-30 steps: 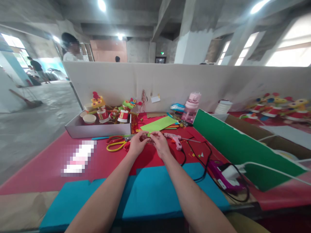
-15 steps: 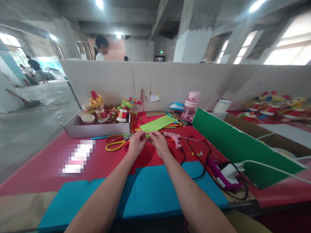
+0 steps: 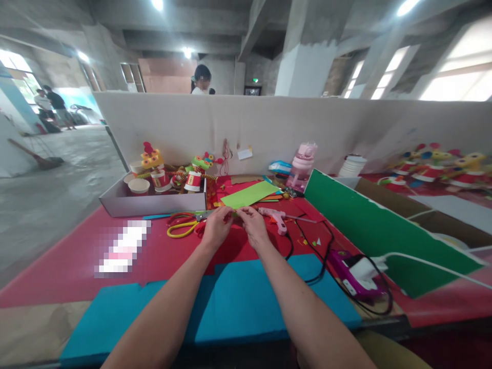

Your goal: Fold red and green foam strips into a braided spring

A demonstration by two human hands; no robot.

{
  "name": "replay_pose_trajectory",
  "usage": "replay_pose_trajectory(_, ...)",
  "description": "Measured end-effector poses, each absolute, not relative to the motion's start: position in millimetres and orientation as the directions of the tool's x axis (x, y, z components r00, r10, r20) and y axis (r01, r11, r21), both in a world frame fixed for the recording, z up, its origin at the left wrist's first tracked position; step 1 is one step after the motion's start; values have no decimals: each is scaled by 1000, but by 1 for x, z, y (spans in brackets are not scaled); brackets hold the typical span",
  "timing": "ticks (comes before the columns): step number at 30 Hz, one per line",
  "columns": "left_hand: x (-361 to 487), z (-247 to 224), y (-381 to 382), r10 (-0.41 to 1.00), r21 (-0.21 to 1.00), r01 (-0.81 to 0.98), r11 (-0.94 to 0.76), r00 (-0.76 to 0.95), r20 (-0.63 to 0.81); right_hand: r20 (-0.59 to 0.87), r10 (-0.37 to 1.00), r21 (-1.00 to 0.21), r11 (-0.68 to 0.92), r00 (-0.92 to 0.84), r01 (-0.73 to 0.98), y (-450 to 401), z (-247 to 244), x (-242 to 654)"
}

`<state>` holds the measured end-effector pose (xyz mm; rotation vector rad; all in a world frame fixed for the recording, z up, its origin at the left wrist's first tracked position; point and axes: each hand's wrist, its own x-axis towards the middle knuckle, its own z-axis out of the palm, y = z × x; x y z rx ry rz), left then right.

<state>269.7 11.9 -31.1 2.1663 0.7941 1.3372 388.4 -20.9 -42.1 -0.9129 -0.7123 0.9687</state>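
Over the red table covering, my left hand [image 3: 218, 225] and my right hand [image 3: 251, 224] meet fingertip to fingertip. Both are closed in a pinch on a small green piece of paper [image 3: 235, 212], mostly hidden by the fingers. Just behind them lies a larger light green paper sheet [image 3: 249, 195]. Left of my left hand rest scissors with yellow handles [image 3: 182, 229] and a red-handled tool [image 3: 180, 219]. A pink glue gun [image 3: 280, 221] lies close to the right of my right hand.
A white box [image 3: 154, 202] with paper-cup figures stands back left. On the right are a green-sided box [image 3: 384, 230] and a purple power strip [image 3: 355, 279] with cables. Blue sheets [image 3: 246, 302] cover the front edge. A pink bottle [image 3: 303, 166] stands by the partition.
Both hands stay nearly in place; the green piece between the fingertips shows less than before. Beyond the partition, a person has moved to the right.
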Motion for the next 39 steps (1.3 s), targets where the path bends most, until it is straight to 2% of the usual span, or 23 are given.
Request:
replay_pose_trajectory(4,271,-33,12,701,691,172,-702,342,626,106,901,-895,271,421,-353,-23,-41,388)
replay_pose_trajectory(8,272,-33,13,809,832,45,-552,268,523,110,901,-911,260,420,-320,-24,-40,389)
replay_pose_trajectory(11,272,-32,15,857,880,22,-475,239,457,131,899,-908,278,419,-313,-24,-39,388)
replay_pose_trajectory(22,272,-37,19,843,856,110,-505,279,461,162,895,-922,287,415,-261,-26,-37,384)
replay_pose_trajectory(31,274,-34,15,839,839,164,-519,283,464,148,885,-903,303,441,-305,-26,-38,384)
replay_pose_trajectory(39,270,-37,20,841,837,158,-524,249,479,149,922,-893,281,356,-353,-25,-36,385)
